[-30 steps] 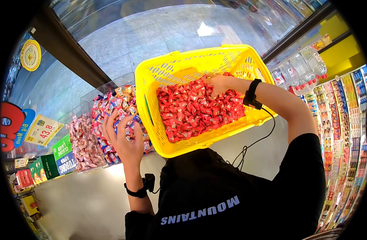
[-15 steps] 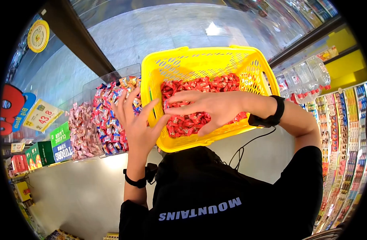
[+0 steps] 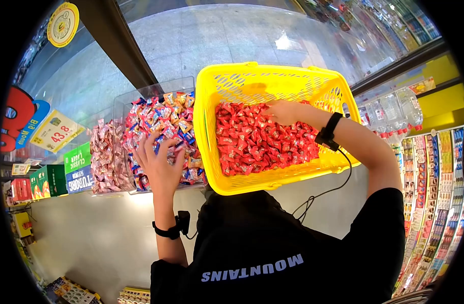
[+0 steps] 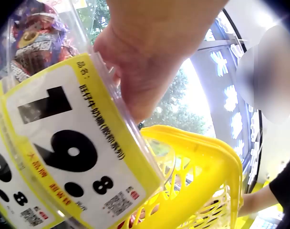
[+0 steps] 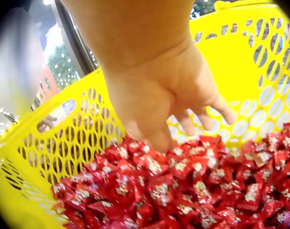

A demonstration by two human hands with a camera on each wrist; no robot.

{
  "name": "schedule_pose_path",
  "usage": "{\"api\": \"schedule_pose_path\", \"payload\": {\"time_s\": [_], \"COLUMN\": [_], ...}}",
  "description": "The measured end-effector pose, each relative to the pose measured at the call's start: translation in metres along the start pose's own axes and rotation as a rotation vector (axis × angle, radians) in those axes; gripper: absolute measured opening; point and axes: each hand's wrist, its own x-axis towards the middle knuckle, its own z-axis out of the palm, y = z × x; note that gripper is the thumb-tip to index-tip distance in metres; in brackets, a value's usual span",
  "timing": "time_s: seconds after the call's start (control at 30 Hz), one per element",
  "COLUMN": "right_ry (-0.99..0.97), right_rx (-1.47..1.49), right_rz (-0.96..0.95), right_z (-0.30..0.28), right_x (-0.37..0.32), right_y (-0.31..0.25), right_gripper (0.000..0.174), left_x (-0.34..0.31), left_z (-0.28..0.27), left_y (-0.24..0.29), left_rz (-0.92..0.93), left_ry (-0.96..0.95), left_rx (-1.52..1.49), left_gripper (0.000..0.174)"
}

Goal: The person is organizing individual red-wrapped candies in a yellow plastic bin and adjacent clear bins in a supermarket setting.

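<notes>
A yellow basket (image 3: 242, 187) holds a heap of red-wrapped candies (image 3: 262, 144). My right hand (image 3: 283, 112) reaches into the basket at the far side of the heap. In the right wrist view its fingers are spread loosely and the thumb comes down at the candies. To the left, my left hand (image 3: 161, 164) hangs over a clear bin of mixed candies (image 3: 151, 114) in blue, red and orange wrappers, its fingers apart and slightly bent. A pinkish wrapper shows beside its thumb. In the left wrist view the bin's wall and price tag (image 4: 73, 143) hide most of its fingers.
Left of the mixed bin, another bin holds pink-wrapped candies (image 3: 105, 157). Beyond it are stacked boxes (image 3: 78, 167) and a price sign (image 3: 57, 131). Clear bottles (image 3: 389, 111) stand right of the basket, and packed shelves (image 3: 432, 202) line the right side.
My right hand moved left across the basket to meet my left hand, then went back to the red candies. My left hand leaned toward the basket, then returned over the mixed candies.
</notes>
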Motion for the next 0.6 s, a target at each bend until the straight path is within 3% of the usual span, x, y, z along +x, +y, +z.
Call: {"api": "schedule_pose_path", "payload": {"time_s": [0.1,0.3,0.4,0.5,0.6], "right_ry": [0.151,0.108,0.222,0.350,0.432], "right_rx": [-0.088,-0.094,-0.060,0.011,0.076], "right_rz": [0.022,0.258,0.348,0.240,0.284], "right_z": [0.030,0.033,0.037,0.047,0.051], "right_x": [0.008,-0.002,0.004,0.007,0.005], "right_y": [0.019,0.020,0.013,0.010,-0.005], "right_gripper": [0.035,0.023,0.026,0.033,0.042], "left_x": [-0.009,-0.007,-0.008,-0.007,-0.007], "left_z": [0.007,0.009,0.010,0.013,0.011], "left_y": [0.003,0.005,0.004,0.005,0.007], "left_rz": [0.001,-0.002,-0.015,-0.026,-0.037], "left_ry": [-0.047,0.025,0.035,0.036,0.039], "left_rx": [-0.038,-0.009,-0.014,-0.057,-0.070], "left_gripper": [0.037,0.036,0.031,0.027,0.026]}}
